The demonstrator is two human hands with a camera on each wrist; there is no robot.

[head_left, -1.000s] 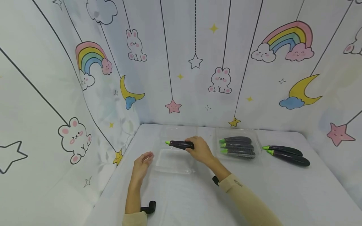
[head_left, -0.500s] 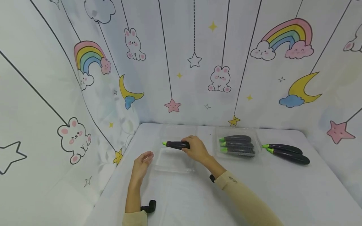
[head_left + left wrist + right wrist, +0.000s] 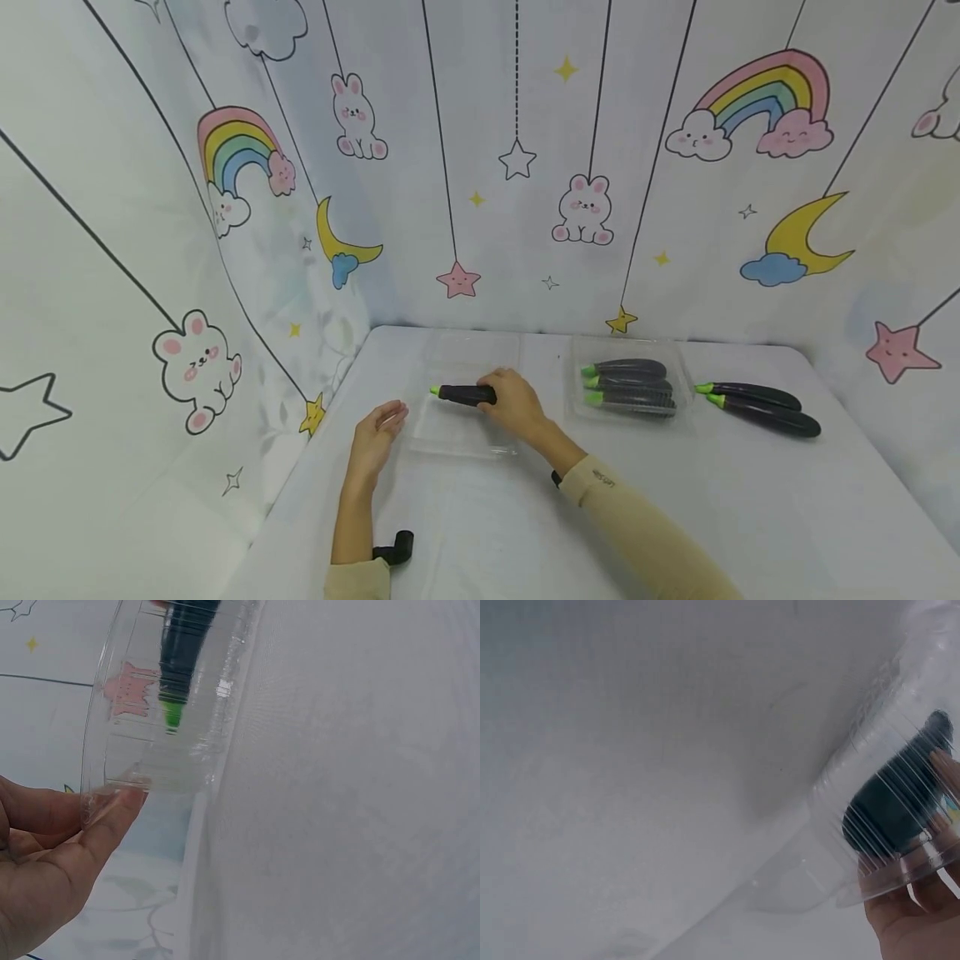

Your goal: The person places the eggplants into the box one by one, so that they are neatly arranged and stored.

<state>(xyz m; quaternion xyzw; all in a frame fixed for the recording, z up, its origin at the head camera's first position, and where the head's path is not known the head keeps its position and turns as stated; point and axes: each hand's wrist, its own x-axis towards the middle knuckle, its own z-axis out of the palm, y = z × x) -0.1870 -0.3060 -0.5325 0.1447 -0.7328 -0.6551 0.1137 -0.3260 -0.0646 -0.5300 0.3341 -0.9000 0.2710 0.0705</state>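
My right hand [image 3: 513,406] grips a dark eggplant [image 3: 463,395] by its blunt end, green stem pointing left. The eggplant lies level within an open clear plastic clamshell container [image 3: 463,450]. In the right wrist view the eggplant's dark body [image 3: 892,802] shows through the ribbed clear wall, with fingers [image 3: 941,769] around it. My left hand [image 3: 375,442] is at the container's left side. In the left wrist view the container's corner [image 3: 112,780] sits between my left thumb and fingers [image 3: 105,825], and the green stem tip [image 3: 172,715] shows through the wall.
Right of the container stands a second clear plastic container [image 3: 577,400] with several eggplants [image 3: 628,387] inside. Two loose eggplants [image 3: 765,415] lie farther right on the white tablecloth [image 3: 675,500]. A patterned cloth backdrop [image 3: 517,225] rises behind the table.
My right hand has brought the eggplant left, then lower into the open container. My left hand has stayed in place at the container's side.
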